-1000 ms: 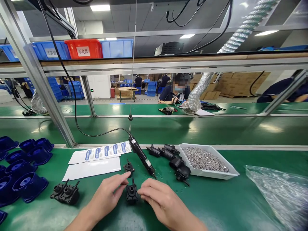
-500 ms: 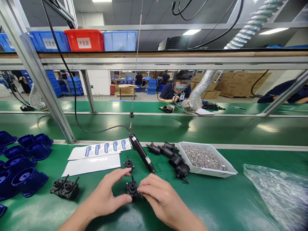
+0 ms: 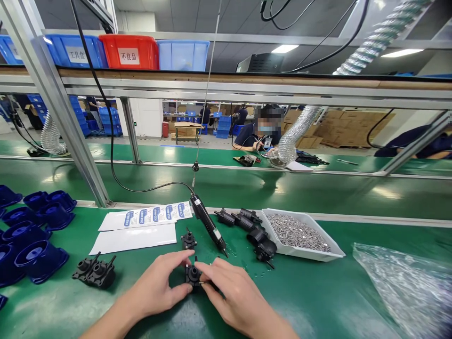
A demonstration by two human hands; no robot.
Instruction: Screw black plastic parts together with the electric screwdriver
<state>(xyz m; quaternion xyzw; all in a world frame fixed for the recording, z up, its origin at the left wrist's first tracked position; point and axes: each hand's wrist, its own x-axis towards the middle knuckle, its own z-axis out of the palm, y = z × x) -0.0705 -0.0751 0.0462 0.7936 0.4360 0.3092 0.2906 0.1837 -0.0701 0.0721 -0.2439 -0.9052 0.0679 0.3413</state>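
Observation:
A small black plastic part (image 3: 192, 274) stands on the green bench mat between my two hands. My left hand (image 3: 157, 288) curls round its left side, thumb and fingers touching it. My right hand (image 3: 231, 296) closes on its right side with the fingertips pinched against it. Just behind lies another small black part (image 3: 188, 239). An electric screwdriver (image 3: 207, 225) hangs on a cord, tip down near the mat, a little beyond my right hand.
A white tray of screws (image 3: 300, 233) sits at right with black parts (image 3: 260, 235) beside it. Blue housings (image 3: 35, 235) crowd the left. Two joined black parts (image 3: 94, 272), label sheets (image 3: 141, 226) and a clear plastic bag (image 3: 406, 282) lie around. A person works across the conveyor.
Both hands have closed in on the black part; my left fingers now wrap its left side and my right fingertips press on it. The view has shifted slightly.

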